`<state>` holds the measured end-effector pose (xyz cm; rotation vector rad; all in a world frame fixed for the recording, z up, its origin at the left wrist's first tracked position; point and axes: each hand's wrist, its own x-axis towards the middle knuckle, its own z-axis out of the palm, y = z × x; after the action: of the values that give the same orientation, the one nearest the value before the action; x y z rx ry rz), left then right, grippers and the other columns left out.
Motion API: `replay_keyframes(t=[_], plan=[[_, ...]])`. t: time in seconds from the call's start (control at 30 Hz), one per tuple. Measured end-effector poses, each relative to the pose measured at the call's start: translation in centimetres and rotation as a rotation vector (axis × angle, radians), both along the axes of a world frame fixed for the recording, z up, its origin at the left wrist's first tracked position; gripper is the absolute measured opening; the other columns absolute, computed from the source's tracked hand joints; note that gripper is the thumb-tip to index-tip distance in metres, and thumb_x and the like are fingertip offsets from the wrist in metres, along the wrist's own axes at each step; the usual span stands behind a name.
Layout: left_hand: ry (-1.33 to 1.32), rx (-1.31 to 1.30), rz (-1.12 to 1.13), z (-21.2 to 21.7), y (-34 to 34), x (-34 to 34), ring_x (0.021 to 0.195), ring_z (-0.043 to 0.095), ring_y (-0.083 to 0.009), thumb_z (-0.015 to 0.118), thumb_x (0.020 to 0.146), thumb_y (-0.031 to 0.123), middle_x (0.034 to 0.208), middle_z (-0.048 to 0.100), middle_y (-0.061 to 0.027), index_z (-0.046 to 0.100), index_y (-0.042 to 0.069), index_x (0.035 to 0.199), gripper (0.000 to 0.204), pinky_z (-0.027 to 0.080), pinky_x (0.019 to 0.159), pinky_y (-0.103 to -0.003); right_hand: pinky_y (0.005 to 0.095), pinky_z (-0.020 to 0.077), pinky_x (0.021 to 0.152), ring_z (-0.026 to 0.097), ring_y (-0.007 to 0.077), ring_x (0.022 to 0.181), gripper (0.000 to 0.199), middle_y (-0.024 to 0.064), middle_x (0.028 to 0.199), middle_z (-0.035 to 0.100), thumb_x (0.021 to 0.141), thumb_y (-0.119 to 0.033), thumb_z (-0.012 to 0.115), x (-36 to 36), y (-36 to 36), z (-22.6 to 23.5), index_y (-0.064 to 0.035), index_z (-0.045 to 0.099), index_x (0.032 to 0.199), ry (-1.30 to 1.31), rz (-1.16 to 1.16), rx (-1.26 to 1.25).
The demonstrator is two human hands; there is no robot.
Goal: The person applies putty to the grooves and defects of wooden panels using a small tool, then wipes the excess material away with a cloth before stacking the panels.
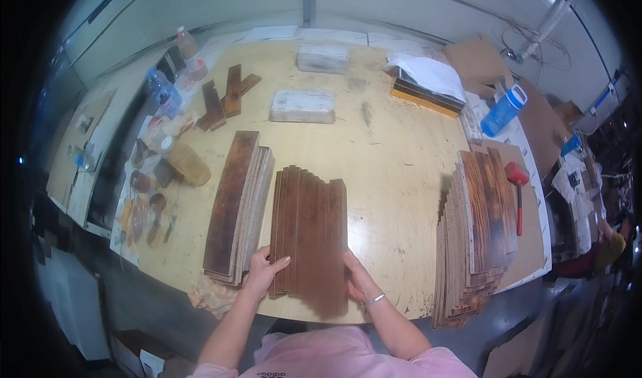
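A bundle of brown wooden planks stands between my two hands near the table's front edge, the ends at its top stepped unevenly. My left hand grips the bundle's left side low down, its thumb lying across the front. On the right side, my right hand presses against the outer plank, with its fingers partly hidden behind. Just left of the bundle lies a stack of dark-faced planks. Farther right is a taller, fanned stack of striped planks.
Two whitish blocks lie toward the back, near loose plank pieces. Bottles and brushes crowd the left side. At right are a red mallet, a blue bottle and a black-and-yellow box under white cloth.
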<state>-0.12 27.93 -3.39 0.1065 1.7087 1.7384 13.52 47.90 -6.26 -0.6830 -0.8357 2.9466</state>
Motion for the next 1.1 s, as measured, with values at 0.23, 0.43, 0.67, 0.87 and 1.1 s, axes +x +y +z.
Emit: replay_keyframes(t=[0.23,0.43,0.67,0.87,1.1], plan=[[-0.08,0.088,-0.035,-2.3,0.9,0.1,0.087,0.067,-0.016,0.069,0.083,-0.001,0.102,0.069,-0.0119,0.063,-0.006,0.11,0.029,0.055,0.078,-0.03,0.0381,0.039,0.109,0.042,0.0223,0.132,0.064,0.0082,0.145,0.042,0.099,-0.03,0.054,0.3,1.2,2.8,-0.0112,0.024,0.152,-0.072,-0.026,0.152],[0.085,0.011,-0.135,-8.4,3.0,1.9,0.091,0.067,-0.023,0.074,0.083,0.02,0.103,0.069,-0.0171,0.059,-0.008,0.116,0.046,0.054,0.079,-0.035,0.0342,0.0364,0.108,0.046,0.0194,0.128,0.06,0.0075,0.142,0.046,0.099,-0.023,0.052,0.0,2.8,8.2,-0.0069,0.025,0.151,-0.094,0.04,0.423],[0.615,-0.843,-0.633,1.8,4.2,-0.5,0.087,0.068,-0.0379,0.065,0.083,0.05,0.091,0.068,-0.0253,0.066,-0.006,0.096,0.058,0.052,0.076,-0.046,0.0315,0.0362,0.106,0.046,0.017,0.127,0.062,0.0067,0.139,0.049,0.097,-0.022,0.058,-2.1,1.1,10.0,-0.0059,0.029,0.15,-0.148,0.005,0.572],[0.9,-0.904,-0.439,0.9,2.5,-0.9,0.096,0.062,-0.0347,0.068,0.082,0.048,0.105,0.062,-0.0214,0.057,-0.008,0.113,0.065,0.051,0.08,-0.044,0.0304,0.0338,0.108,0.044,0.0167,0.128,0.061,0.0075,0.141,0.047,0.098,-0.021,0.057,-4.0,-1.9,11.1,-0.0031,0.029,0.149,-0.13,-0.005,0.635],[0.858,-0.713,-0.317,-1.9,1.9,-1.4,0.118,0.044,-0.0376,0.07,0.082,0.034,0.125,0.047,-0.0212,0.038,-0.004,0.139,0.076,0.036,0.1,-0.045,0.0312,0.0405,0.099,0.047,0.017,0.117,0.066,0.0099,0.132,0.047,0.095,-0.017,0.059,-5.4,-3.4,10.5,-0.0018,0.026,0.15,-0.094,-0.028,0.781]])
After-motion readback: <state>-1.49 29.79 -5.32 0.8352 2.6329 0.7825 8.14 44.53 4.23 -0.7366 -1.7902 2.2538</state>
